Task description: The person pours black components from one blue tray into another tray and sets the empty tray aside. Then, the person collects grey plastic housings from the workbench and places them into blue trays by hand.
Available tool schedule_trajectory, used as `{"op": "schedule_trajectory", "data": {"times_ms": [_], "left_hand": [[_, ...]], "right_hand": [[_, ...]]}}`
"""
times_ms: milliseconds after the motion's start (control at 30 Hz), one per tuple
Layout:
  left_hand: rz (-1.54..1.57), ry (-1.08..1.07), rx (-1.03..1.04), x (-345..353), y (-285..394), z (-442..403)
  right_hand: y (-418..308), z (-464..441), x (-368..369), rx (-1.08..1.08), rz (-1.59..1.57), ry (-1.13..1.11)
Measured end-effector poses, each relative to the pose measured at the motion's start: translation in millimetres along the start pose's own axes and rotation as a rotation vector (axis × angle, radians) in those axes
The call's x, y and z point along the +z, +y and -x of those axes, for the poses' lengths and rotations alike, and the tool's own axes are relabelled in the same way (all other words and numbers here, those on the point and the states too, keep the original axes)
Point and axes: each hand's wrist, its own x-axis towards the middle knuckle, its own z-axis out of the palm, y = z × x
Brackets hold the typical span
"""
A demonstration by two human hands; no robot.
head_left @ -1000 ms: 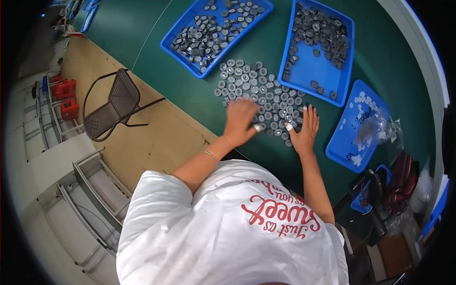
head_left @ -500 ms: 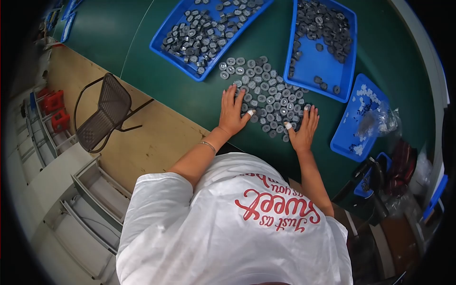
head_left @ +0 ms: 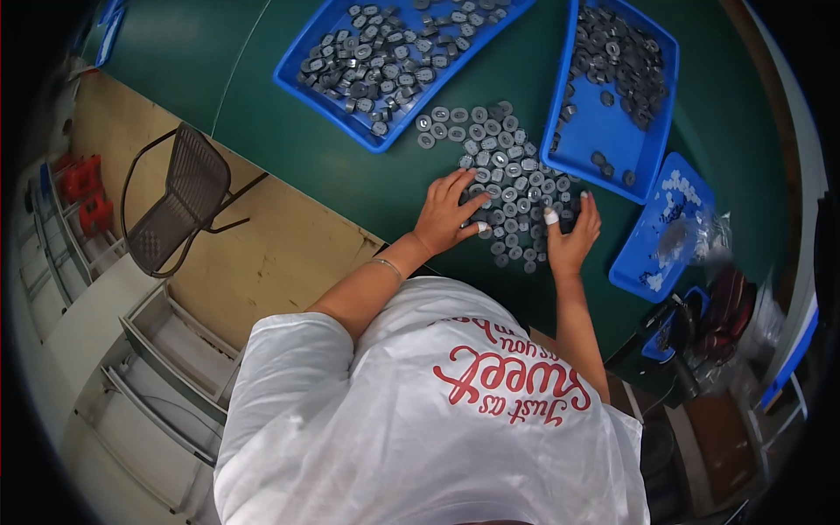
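Observation:
Many small grey round pieces (head_left: 510, 197) with oval centres lie spread in a loose single layer on the green table (head_left: 350, 201), between my two hands. My left hand (head_left: 444, 214) rests at the left edge of this group, fingers apart, fingertips touching the outer pieces. On the opposite side, my right hand (head_left: 573, 238) is open, with thumb and fingers spread around the group's right edge. White wrapping covers both thumb tips. Neither hand has a piece lifted, and some pieces are partly hidden under the fingers.
A blue tray (head_left: 376, 144) of grey pieces stands at the back left, another blue tray (head_left: 643, 188) at the back right. A smaller blue tray (head_left: 632, 267) holds white and black bits beside a plastic bag (head_left: 704, 236). A brown chair (head_left: 192, 188) stands left of the table.
The view has shifted slightly. My left fingers have moved right over the edge pieces, and my right hand has moved a little forward and right. The pieces near my left hand sit closer together.

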Motion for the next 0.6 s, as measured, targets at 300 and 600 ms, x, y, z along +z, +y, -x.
{"op": "schedule_trajectory", "data": {"times_ms": [300, 600], "left_hand": [[0.054, 0.039, -0.014, -18, -12, -2], [0.110, 0.332, -0.246, -27, -33, -38]], "right_hand": [[-9, -69, 8, 0.736, -0.970, 0.256], [21, -68, 26, 0.456, -0.705, 0.065]]}}
